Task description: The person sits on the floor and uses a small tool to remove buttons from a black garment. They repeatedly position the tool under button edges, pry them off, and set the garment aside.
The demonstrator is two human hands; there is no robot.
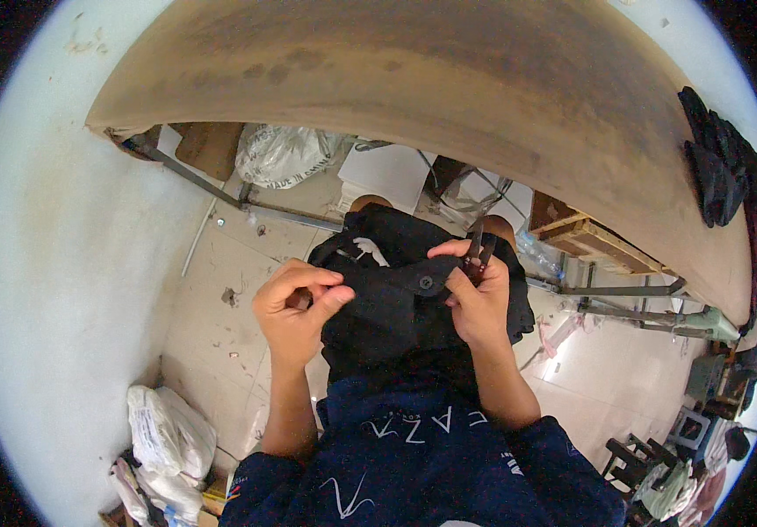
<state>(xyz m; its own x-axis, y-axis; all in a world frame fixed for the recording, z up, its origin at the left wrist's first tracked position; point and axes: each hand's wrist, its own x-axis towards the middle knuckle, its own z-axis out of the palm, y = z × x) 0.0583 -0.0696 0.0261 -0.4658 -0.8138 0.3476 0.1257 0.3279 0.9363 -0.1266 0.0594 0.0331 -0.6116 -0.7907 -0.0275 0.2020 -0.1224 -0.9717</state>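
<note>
A black garment [383, 321] with a dark round button [425, 282] lies across my lap, its edge raised between my hands. My left hand [298, 307] is closed, thumb and forefinger pinched at the garment's left end. On the other side my right hand [484, 303] grips the buttoned edge between thumb and forefinger. Dark thread snips [477, 250] are also held in that right hand, blades pointing up and away from me. A small white piece [370, 250] shows among the black folds just beyond the raised edge.
A large table covered in brown cloth [378, 79] spans the far side, with dark garments [714, 162] at its right. Beneath it are a plastic bag [286, 156], a white box [385, 180] and a wooden drawer [602, 246]. White bags [168, 430] stand at lower left.
</note>
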